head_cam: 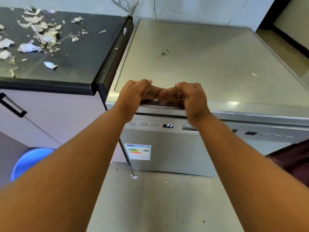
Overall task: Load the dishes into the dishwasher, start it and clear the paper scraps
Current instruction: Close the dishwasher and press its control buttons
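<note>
Dishwasher [192, 61] stood at centre, reaching toward 1 o'clock, its door closed and its display [168, 126] reading P2. The left hand [133, 94] and right hand [190, 97] met over the front edge of its top, fingers [153, 93] curled tight, knuckles touching each other. Whether they gripped the edge could not be told. Paper scraps [38, 36] lay scattered on the dark desk [80, 52] at 10 o'clock. A blue bucket [31, 158] sat on the floor at 8 o'clock, and one more scrap [134, 176] lay at the door's foot.

Closed steel dishwasher [175, 156]; torn paper scraps [38, 34] over dark countertop [87, 52].
</note>
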